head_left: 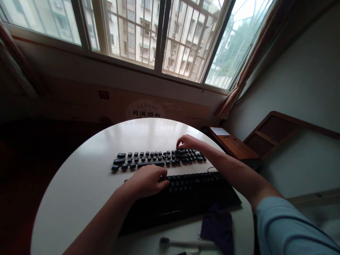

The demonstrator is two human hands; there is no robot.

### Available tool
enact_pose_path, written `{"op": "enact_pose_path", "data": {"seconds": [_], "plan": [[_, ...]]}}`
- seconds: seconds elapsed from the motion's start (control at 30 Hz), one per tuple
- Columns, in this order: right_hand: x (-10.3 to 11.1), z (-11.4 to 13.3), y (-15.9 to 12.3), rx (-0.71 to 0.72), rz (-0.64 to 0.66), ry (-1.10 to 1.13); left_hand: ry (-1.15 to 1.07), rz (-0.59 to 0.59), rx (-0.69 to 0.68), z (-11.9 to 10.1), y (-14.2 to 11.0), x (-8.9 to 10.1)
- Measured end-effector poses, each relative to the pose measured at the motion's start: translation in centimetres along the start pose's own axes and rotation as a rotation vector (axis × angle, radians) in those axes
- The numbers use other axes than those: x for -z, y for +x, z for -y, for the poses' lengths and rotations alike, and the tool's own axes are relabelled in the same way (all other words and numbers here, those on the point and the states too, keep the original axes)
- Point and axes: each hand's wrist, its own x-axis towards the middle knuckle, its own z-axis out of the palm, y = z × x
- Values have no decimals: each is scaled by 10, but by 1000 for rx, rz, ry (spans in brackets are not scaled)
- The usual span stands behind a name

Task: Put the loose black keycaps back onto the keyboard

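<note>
A black keyboard (191,198) lies on the white round table (79,198), with keys seated in its upper right part. My left hand (150,180) rests over the left side of it, fingers curled and thumb toward the keys; whatever is under the fingertips is hidden. Beyond the keyboard, loose black keycaps (147,159) are laid out in rows, including a long space bar keycap (151,164). My right hand (187,142) reaches to the far edge of these rows, thumb and index finger pinched at a small keycap there.
Near the front edge lie a purple cloth (217,228) and a brush (186,243) with a pale handle. A cable (211,169) loops behind the keyboard. Past the table's right side stands a brown wooden cabinet (236,145) with paper on it. Barred windows (138,35) fill the back.
</note>
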Motion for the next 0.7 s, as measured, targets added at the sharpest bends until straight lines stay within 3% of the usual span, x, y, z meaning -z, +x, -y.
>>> {"op": "enact_pose_path", "data": {"seconds": [0.13, 0.23, 0.37, 0.53, 0.6, 0.7], "plan": [[-6, 2, 10, -16, -30, 35, -2, 1, -4, 0, 1, 0], [0, 12, -2, -33, -144, 67, 3, 7, -9, 0, 3, 1], [10, 40, -67, 72, -291, 244, -4, 25, -1, -1, 3, 2], [-1, 72, -166, 57, -187, 323, -3, 42, 8, -1, 5, 1], [-12, 75, -187, 17, -188, 321, -6, 46, 7, -1, 6, 1], [-29, 71, -196, 4, -219, 297, -9, 51, 10, -1, 7, 1]]}}
